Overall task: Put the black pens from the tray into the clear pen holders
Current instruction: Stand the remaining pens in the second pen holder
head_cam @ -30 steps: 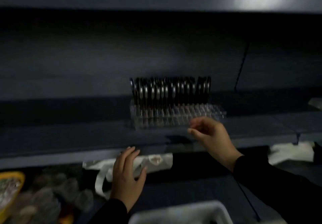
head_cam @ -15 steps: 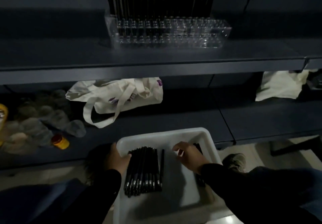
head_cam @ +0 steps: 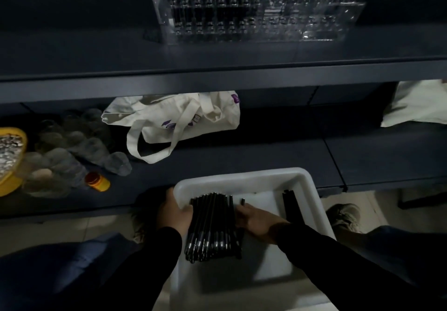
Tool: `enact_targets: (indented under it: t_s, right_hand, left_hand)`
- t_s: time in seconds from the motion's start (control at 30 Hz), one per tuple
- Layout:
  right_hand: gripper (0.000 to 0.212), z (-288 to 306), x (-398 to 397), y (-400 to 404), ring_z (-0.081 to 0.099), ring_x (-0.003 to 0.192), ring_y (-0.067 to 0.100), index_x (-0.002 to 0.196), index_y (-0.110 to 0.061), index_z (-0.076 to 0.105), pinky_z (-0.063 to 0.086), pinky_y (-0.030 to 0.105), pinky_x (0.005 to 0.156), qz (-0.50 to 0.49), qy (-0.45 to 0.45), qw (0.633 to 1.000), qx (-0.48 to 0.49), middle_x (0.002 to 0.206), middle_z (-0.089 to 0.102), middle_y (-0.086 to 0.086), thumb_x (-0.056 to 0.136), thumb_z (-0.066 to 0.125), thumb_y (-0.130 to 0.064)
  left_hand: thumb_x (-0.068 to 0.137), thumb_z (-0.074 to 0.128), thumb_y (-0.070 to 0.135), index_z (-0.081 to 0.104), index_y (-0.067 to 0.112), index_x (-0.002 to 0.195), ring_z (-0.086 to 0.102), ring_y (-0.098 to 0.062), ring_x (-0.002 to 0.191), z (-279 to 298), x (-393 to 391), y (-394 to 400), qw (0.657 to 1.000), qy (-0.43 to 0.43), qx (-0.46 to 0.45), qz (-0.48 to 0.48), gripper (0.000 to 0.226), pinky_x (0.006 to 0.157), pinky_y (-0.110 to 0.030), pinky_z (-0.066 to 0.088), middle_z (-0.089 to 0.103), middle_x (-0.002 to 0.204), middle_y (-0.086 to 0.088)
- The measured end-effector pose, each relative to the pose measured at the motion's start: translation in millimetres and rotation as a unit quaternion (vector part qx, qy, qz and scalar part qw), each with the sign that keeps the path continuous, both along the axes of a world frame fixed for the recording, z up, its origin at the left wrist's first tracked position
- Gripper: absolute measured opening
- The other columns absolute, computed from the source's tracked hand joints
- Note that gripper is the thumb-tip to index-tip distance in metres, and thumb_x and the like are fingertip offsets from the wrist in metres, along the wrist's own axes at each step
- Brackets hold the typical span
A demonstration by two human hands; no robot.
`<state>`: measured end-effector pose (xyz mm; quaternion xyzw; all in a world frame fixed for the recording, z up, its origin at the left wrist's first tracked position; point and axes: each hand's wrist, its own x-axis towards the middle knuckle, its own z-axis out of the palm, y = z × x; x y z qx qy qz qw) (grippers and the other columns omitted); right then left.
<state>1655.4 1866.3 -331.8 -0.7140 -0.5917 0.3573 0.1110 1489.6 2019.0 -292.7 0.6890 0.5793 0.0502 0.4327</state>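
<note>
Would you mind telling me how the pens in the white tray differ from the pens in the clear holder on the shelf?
The pens in the tray lie flat in a loose bundle between both hands; the pens in the clear holder stand upright in separate slots. The tray sits low, near the person; the holder stands on the shelf above. Both sets look black.

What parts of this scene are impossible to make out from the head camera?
- Pens standing in the clear pen holder: their tops are cut off by the top edge.
- Right hand: its fingers are tucked under the bundle of black pens, so its grip is unclear.
- Left hand: partly behind the white tray rim.
- Purple print on the tote bag: too small and dim to read.
</note>
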Motion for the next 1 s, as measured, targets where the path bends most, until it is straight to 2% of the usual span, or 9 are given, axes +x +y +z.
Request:
enact_targets:
  t_s: [0.1, 0.2, 0.3, 0.37, 0.53, 0.67, 0.77, 0.87, 1.0]
  right_hand:
    - [0.048, 13.1, -0.3, 3.6, 0.034, 0.135, 0.031, 0.146, -0.031, 0.030, 0.025, 0.042, 0.114, 0.022, -0.009, 0.996, -0.087, 0.146, 0.034, 0.012, 0.099, 0.038, -0.033]
    - [0.044, 29.1, 3.7, -1.1, 0.023, 0.142, 0.025, 0.146, -0.013, 0.033, 0.016, 0.029, 0.113, 0.026, -0.057, 0.993, -0.097, 0.153, 0.028, 0.011, 0.103, 0.033, -0.017]
    - [0.038, 54.4, 16.1, -14.1, 0.042, 0.126, 0.024, 0.136, -0.013, 0.042, 0.032, 0.025, 0.101, -0.001, -0.110, 0.993, -0.033, 0.137, 0.044, 0.011, 0.098, 0.039, -0.009]
    - [0.025, 74.6, 23.8, -19.7, 0.052, 0.107, 0.024, 0.121, -0.017, 0.048, 0.037, 0.027, 0.088, -0.032, -0.115, 0.993, 0.026, 0.115, 0.052, 0.005, 0.097, 0.042, -0.014]
    - [0.016, 143.1, 38.8, -13.1, 0.052, 0.079, 0.006, 0.105, -0.028, 0.053, 0.036, 0.010, 0.071, -0.138, -0.047, 0.970, 0.195, 0.095, 0.055, -0.015, 0.094, 0.050, -0.016]
    - [0.018, 219.3, 49.8, 2.5, 0.043, 0.068, 0.008, 0.089, -0.025, 0.051, 0.039, 0.019, 0.066, -0.196, 0.075, 0.937, 0.278, 0.078, 0.051, 0.005, 0.096, 0.050, -0.008]
    - [0.005, 273.0, 65.5, 17.0, 0.049, 0.067, 0.010, 0.091, -0.015, 0.051, 0.043, 0.023, 0.064, -0.221, 0.090, 0.907, 0.348, 0.075, 0.056, 0.008, 0.096, 0.052, -0.016]
    - [0.012, 323.6, 80.6, 38.7, 0.045, 0.066, 0.013, 0.084, -0.010, 0.047, 0.040, 0.024, 0.062, -0.256, 0.136, 0.862, 0.416, 0.070, 0.047, 0.008, 0.096, 0.051, -0.009]
    - [0.008, 370.3, 105.5, 67.6, 0.051, 0.068, 0.010, 0.094, -0.004, 0.051, 0.045, 0.020, 0.063, -0.299, 0.187, 0.835, 0.423, 0.084, 0.060, 0.003, 0.097, 0.044, -0.004]
  left_hand:
    - [0.086, 0.059, 0.010, 0.038, 0.016, 0.134, 0.057, -0.032, 0.103, 0.8, 0.3, 0.3, 1.000, 0.005, -0.004, -0.004, 0.053, 0.081, -0.032, 0.043, 0.058, 0.116, -0.014]
    - [0.086, 0.062, 0.016, 0.031, 0.016, 0.140, 0.055, -0.034, 0.109, 5.8, -0.8, 1.6, 1.000, 0.020, -0.007, -0.023, 0.062, 0.087, -0.035, 0.044, 0.055, 0.123, -0.016]
    - [0.084, 0.066, 0.020, 0.021, 0.016, 0.148, 0.036, -0.033, 0.132, 17.2, -1.8, 1.0, 0.997, 0.033, 0.040, -0.054, 0.078, 0.108, -0.043, 0.033, 0.038, 0.144, -0.016]
    - [0.086, 0.064, 0.019, 0.020, 0.016, 0.149, 0.029, -0.029, 0.137, 31.4, -1.1, -0.5, 0.994, 0.022, 0.078, -0.068, 0.077, 0.111, -0.041, 0.029, 0.032, 0.150, -0.011]
    - [0.089, 0.061, 0.016, 0.046, 0.019, 0.134, 0.049, -0.020, 0.117, 82.0, 6.2, 2.6, 0.974, -0.105, 0.176, -0.100, 0.047, 0.093, -0.026, 0.037, 0.056, 0.123, 0.003]
    - [0.084, 0.053, 0.041, 0.054, 0.032, 0.115, 0.051, -0.006, 0.109, 139.9, 18.5, 12.9, 0.928, -0.204, 0.285, -0.129, 0.032, 0.092, -0.023, 0.042, 0.052, 0.106, 0.025]
    - [0.084, 0.058, 0.033, 0.052, 0.037, 0.109, 0.047, 0.001, 0.104, 182.3, 34.2, 28.3, 0.887, -0.251, 0.370, -0.112, 0.025, 0.089, -0.013, 0.034, 0.052, 0.106, 0.024]
    - [0.092, 0.059, 0.020, 0.046, 0.033, 0.121, 0.043, -0.010, 0.118, 219.0, 54.6, 45.6, 0.902, -0.245, 0.342, -0.098, 0.034, 0.101, -0.025, 0.035, 0.046, 0.120, 0.013]
    - [0.094, 0.056, 0.026, 0.043, 0.023, 0.134, 0.039, -0.015, 0.126, 252.9, 82.3, 73.5, 0.905, -0.242, 0.342, -0.071, 0.042, 0.108, -0.032, 0.033, 0.040, 0.135, 0.008]
